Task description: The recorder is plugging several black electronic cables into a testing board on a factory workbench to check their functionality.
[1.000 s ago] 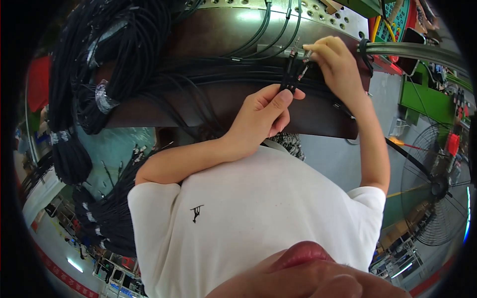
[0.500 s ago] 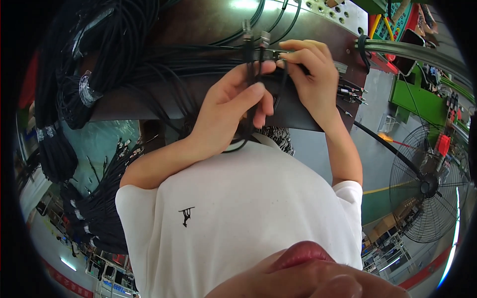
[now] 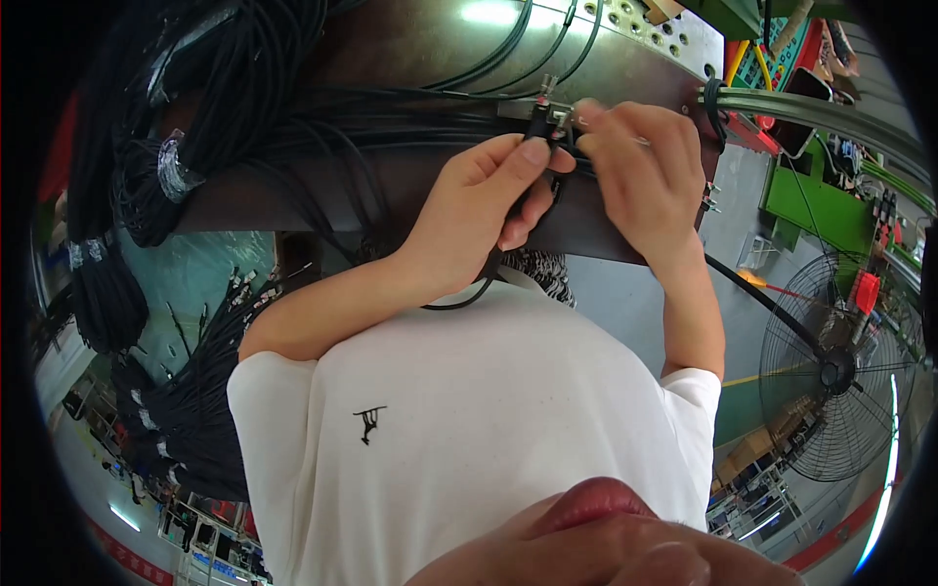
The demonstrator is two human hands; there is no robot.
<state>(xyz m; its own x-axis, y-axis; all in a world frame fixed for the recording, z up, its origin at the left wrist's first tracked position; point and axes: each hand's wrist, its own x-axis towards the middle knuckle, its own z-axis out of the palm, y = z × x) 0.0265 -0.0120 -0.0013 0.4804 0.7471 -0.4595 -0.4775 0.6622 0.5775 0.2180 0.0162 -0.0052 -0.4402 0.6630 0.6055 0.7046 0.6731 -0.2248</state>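
Observation:
My left hand (image 3: 484, 200) and my right hand (image 3: 640, 166) meet above a dark brown work surface (image 3: 293, 195). Between their fingertips is the small metal-tipped connector (image 3: 543, 119) of a thin black cable (image 3: 474, 293). The cable loops down from my left hand toward my white T-shirt. My left thumb and fingers pinch the cable just below the connector. My right fingertips close on the connector's metal end. Several more black cables (image 3: 391, 117) lie across the surface under both hands.
Thick bundles of black cables (image 3: 166, 107) hang at the left, and more lie lower left (image 3: 181, 420). A perforated metal plate (image 3: 625, 29) sits at the top. A floor fan (image 3: 840, 376) and green machinery (image 3: 821, 205) stand at the right.
My hands, apart a second ago, have come together on the cable's connector. The right hand came down and left to meet the left hand, which now holds the looped cable.

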